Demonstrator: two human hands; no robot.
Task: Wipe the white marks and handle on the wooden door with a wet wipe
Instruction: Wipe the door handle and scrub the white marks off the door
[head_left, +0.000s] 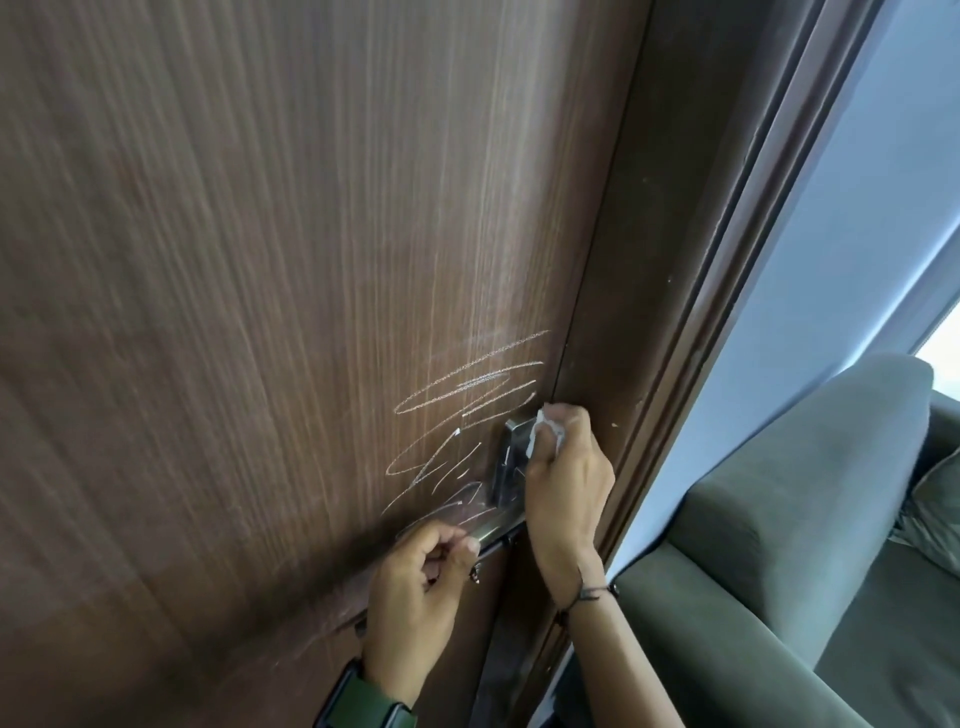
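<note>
A brown wooden door (260, 260) fills most of the view. White scribbled marks (467, 405) run across it just left of the metal handle plate (506, 462). My right hand (566, 483) grips a crumpled white wet wipe (545, 431) and presses it against the top of the handle plate. My left hand (415, 587) curls its fingers round the end of the metal lever (493, 532) lower down. The lower marks sit just above my left hand.
The dark door frame (675, 312) runs along the door's right edge. A grey-green sofa (805, 545) with a cushion (935, 514) stands to the right, against a pale blue wall (857, 234). A watch with a green band is on my left wrist.
</note>
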